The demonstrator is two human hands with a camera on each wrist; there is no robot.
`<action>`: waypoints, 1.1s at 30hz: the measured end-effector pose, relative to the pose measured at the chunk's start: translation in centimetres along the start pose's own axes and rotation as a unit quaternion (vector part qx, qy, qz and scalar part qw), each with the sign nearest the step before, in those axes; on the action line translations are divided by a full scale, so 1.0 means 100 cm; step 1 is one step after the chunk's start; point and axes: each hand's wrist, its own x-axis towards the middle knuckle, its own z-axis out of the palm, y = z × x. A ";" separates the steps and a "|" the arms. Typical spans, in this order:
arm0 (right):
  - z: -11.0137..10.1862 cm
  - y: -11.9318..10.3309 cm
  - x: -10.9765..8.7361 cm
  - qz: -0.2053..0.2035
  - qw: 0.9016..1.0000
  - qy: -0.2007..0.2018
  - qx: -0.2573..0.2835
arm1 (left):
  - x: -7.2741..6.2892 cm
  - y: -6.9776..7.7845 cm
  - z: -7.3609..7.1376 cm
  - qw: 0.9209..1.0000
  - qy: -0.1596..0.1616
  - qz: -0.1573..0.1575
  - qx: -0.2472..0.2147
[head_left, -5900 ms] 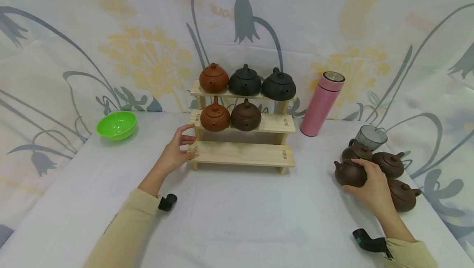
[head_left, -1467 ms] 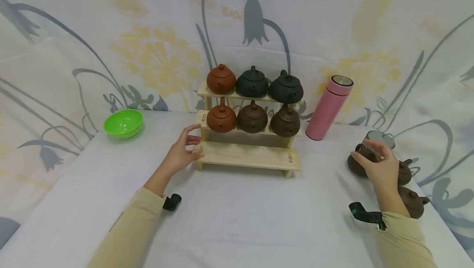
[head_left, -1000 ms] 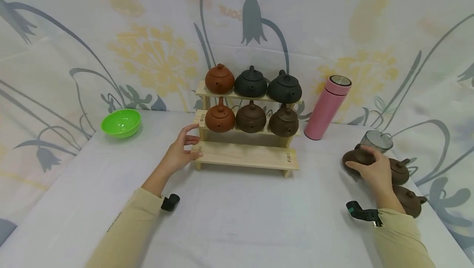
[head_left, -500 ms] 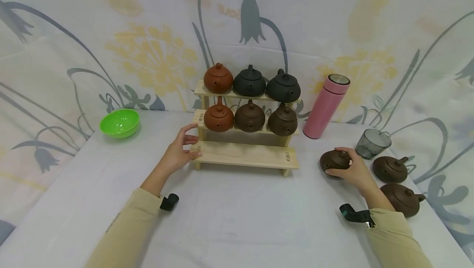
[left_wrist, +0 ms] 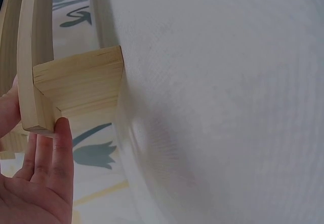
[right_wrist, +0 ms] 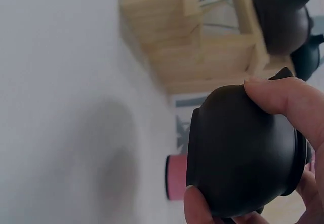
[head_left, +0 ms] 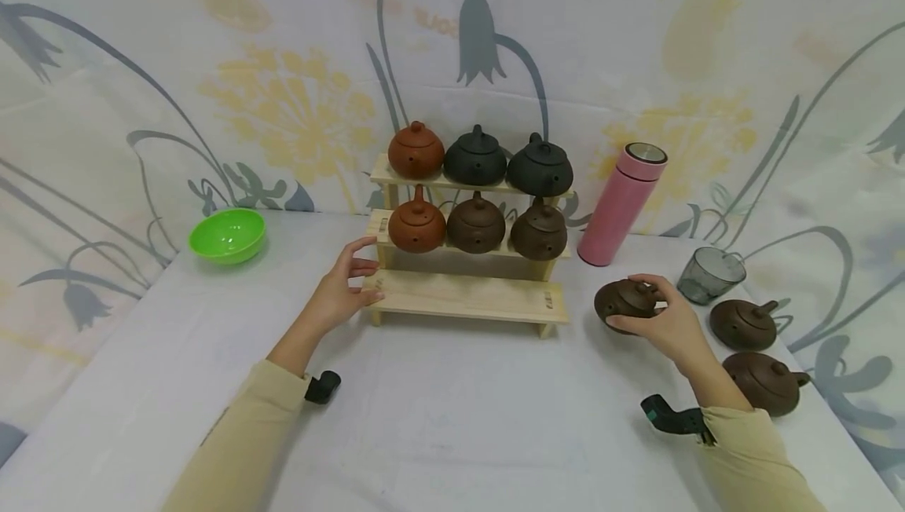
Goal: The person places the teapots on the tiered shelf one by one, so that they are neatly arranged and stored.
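Observation:
In the head view my right hand [head_left: 672, 329] grips a small brown teapot [head_left: 619, 301] from its right side, between the stand and the glass cup. The right wrist view shows this teapot [right_wrist: 238, 143] raised off the cloth, thumb on one side and fingers on the other. My left hand [head_left: 335, 292] holds the left end of the three-tier wooden stand [head_left: 463, 298]; in the left wrist view thumb and fingertips lie on either side of a board end [left_wrist: 38, 112]. Three teapots fill the top tier and three the middle one, while the bottom tier bears none.
Two brown teapots, one behind [head_left: 744, 324] and one in front [head_left: 763, 383], sit at the right table edge. A clear glass cup [head_left: 710, 276] stands behind them. A pink thermos [head_left: 618, 210] is right of the stand. Far left sits a green bowl [head_left: 228, 236].
A brown teapot now sits at the middle tier's right end. My right hand has then taken another from the right group and carried it left. The left hand keeps its place on the stand.

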 end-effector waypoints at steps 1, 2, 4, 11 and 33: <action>0.000 -0.004 -0.001 -0.001 1.000 0.001 0.002 | 0.000 0.000 -0.001 1.000 0.000 0.000 0.000; 0.000 -0.008 -0.002 -0.002 1.000 0.003 0.003 | -0.001 -0.001 -0.001 1.000 0.000 0.001 -0.001; 0.000 -0.016 -0.004 -0.005 1.000 0.004 0.006 | -0.001 -0.001 -0.001 1.000 -0.001 0.001 -0.002; 0.004 -0.043 -0.011 -0.044 0.999 -0.023 0.005 | -0.001 0.000 -0.001 1.000 0.001 0.001 -0.002; 0.063 -0.094 -0.004 -0.135 0.975 -0.151 0.091 | 0.000 -0.001 -0.001 1.000 0.002 0.006 -0.007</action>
